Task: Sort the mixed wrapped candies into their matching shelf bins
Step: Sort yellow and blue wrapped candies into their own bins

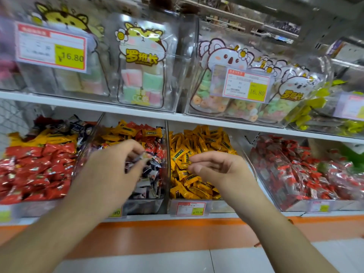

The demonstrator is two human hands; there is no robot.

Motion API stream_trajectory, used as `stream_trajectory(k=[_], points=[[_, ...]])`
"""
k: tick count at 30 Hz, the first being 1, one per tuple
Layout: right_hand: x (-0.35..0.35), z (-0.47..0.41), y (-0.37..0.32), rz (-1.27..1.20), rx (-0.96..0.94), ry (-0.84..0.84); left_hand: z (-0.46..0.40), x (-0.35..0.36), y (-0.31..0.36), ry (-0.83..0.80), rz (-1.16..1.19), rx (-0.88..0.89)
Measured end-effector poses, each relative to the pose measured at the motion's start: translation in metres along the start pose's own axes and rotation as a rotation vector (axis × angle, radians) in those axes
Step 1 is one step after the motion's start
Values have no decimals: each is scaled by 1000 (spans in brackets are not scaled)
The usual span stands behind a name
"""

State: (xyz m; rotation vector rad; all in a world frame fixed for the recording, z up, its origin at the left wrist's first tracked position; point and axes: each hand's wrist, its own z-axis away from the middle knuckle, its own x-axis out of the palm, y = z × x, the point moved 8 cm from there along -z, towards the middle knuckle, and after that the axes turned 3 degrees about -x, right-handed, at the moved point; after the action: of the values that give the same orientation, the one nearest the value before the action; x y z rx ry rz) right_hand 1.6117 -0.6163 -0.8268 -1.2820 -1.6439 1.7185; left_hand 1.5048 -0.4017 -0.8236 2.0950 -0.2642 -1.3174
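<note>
I saw the lower shelf (pixel 197 118) carrying four clear bins side by side. The mixed bin (pixel 145 205) held yellow, red and dark wrapped candies; the yellow bin (pixel 220 205) sat just right of it. My left hand (pixel 110 166) hovered over the mixed bin, its grip pinched on what looked like a small wrapped candy (pixel 144 155), though blur hid the detail. My right hand (pixel 218 170) hung over the yellow candies (pixel 189 182), fingers loosely curled, grasping nothing.

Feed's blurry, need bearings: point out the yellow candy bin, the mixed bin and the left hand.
Yellow candy bin (pixel 197 208): head view, front wall.
Mixed bin (pixel 146 206): head view, front wall.
Left hand (pixel 116 166): head view, back of hand.
</note>
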Motion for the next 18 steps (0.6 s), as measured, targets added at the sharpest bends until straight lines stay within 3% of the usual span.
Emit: stream_trajectory(k=[3,8,14,18], points=[[-47,-4,14,230,-22,164,-8,-7,-22,10,-190,-67],[-126,1,42,670,84,375,0,21,11,-35,-127,125],[-145,6,71,650,162,381,0,98,80,-220,-46,324],[-153,7,80,559,166,398,-30,157,120,-278,11,335]])
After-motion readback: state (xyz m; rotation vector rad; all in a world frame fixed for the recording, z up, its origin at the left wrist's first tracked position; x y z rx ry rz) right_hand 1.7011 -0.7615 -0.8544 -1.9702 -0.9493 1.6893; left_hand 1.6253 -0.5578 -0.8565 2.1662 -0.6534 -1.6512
